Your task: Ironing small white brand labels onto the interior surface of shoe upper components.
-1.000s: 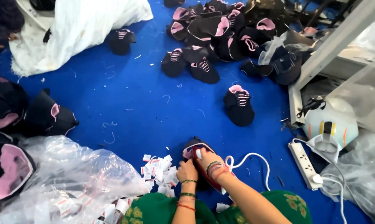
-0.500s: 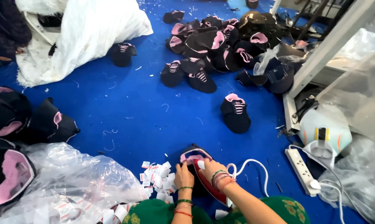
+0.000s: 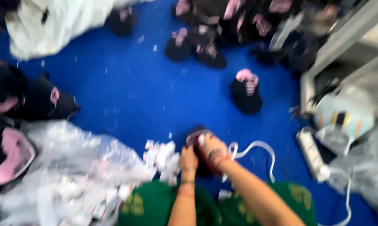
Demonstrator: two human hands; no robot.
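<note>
The blue floor mat (image 3: 126, 96) filled most of the blurred view, and every place below is told from it. On its left lower part lay a big heap of clear plastic bags (image 3: 67, 175). At its upper left corner lay a white sack (image 3: 55, 21). Along its upper edge was a pile of black and pink shoes (image 3: 222, 21), and one single black and pink shoe (image 3: 246, 92) lay apart from the pile, right of the mat's middle. At the right edge of the mat stood a pale machine (image 3: 343, 115), with a white power strip (image 3: 312, 152) just beside it and a white cable (image 3: 256, 148) curling on the mat.

Near the bottom middle of the mat lay a dark shoe with pink lining (image 3: 199, 152). The right hand (image 3: 212, 148) was on top of it, fingers bent around its upper edge, so it seemed to grip the shoe. The left hand (image 3: 188, 159) touched the shoe's left side; whether it was closed on it, I cannot tell because of blur. A small heap of white paper scraps (image 3: 162, 157) lay just left of this hand.
</note>
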